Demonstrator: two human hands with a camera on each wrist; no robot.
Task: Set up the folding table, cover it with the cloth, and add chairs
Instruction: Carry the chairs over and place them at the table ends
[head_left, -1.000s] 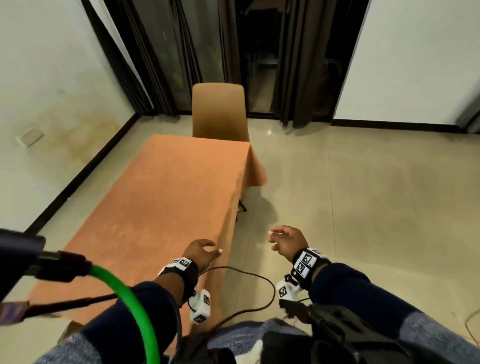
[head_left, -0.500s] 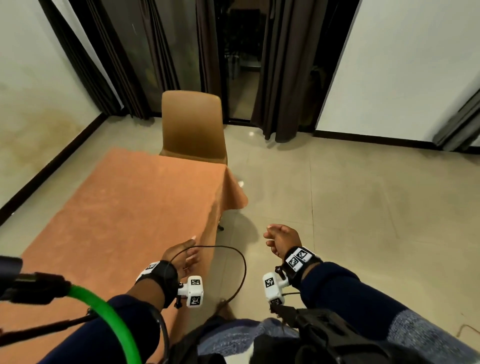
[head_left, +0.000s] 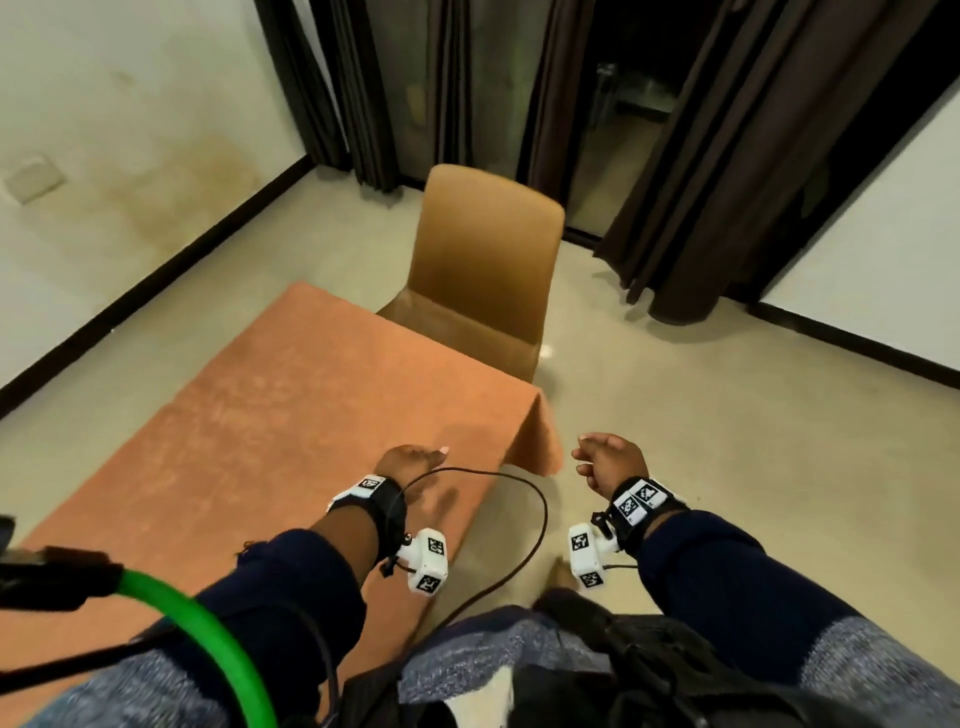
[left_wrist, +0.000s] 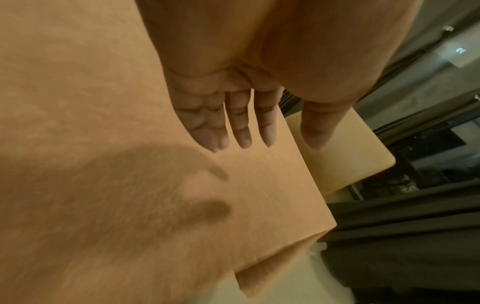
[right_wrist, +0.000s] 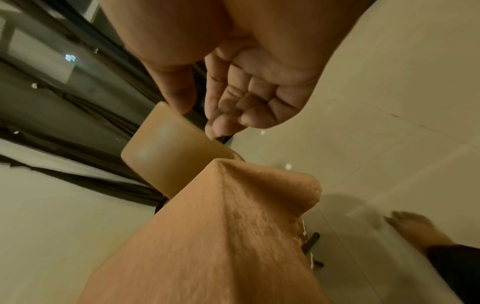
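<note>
An orange cloth (head_left: 291, 436) covers the folding table, and one corner (head_left: 540, 441) hangs down at the near right. A tan chair (head_left: 483, 265) stands tucked against the table's far end. My left hand (head_left: 415, 460) hovers over the cloth near its right edge with straight fingers (left_wrist: 241, 131), holding nothing and casting a shadow on the cloth (left_wrist: 103, 185). My right hand (head_left: 605, 457) hangs in the air right of the draped corner (right_wrist: 259, 195), its fingers (right_wrist: 249, 107) loosely curled and empty. The chair (right_wrist: 166, 152) shows beyond it.
Dark curtains (head_left: 691, 171) and a glass door fill the far wall. Pale tiled floor (head_left: 753, 415) spreads to the right of the table. A stained wall (head_left: 130, 130) with a dark skirting runs along the left. A black cable (head_left: 519, 519) loops between my wrists.
I have moved forward along the table's right side toward the chair, which now looks nearer. Both hands stay raised and empty, the left shifting further over the cloth.
</note>
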